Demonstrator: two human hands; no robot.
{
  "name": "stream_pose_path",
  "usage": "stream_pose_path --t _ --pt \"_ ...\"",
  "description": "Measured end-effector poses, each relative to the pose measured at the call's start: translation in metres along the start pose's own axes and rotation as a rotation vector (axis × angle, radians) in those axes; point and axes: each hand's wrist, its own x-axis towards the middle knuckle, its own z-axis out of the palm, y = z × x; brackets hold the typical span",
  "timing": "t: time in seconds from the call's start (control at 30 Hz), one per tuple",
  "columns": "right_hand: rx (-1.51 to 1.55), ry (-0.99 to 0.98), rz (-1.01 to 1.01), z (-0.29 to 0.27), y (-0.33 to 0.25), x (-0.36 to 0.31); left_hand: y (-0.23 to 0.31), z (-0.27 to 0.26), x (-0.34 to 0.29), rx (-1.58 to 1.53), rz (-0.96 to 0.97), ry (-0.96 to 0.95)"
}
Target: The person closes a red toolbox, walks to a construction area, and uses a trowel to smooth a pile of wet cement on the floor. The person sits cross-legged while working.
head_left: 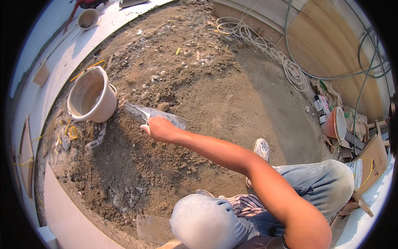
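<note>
My right arm stretches across to the left over rough sandy ground, and my right hand (pixel 159 128) is closed around the handle of a metal plastering trowel (pixel 177 121). The trowel's long flat blade lies on or just above the loose sandy mortar (pixel 145 153); which of the two I cannot tell. Just left of the blade, a pale bucket (pixel 108 103) stands with its mouth tilted toward me, and its inside walls are smeared. My left hand is out of view. Beside my bent knee, a second flat metal blade (pixel 153 228) rests at the lower edge.
Coils of pale hose (pixel 290 74) run along the far right wall, near a leaning wooden board (pixel 331 50). A red bucket (pixel 330 124) and a cardboard box (pixel 372 166) crowd the right side. Another person's arm (pixel 72 16) shows near a far bucket (pixel 88 19).
</note>
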Motion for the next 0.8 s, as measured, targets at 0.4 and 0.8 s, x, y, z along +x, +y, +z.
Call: stream_pose_path --t 0.4,0.8 --pt "-0.966 -0.154 0.392 -0.374 0.158 -0.056 0.012 0.042 -0.025 0.101 0.188 0.002" --pt "0.263 1.074 1.245 -0.348 0.558 -0.256 0.11 0.135 -0.099 0.24 0.315 -0.018"
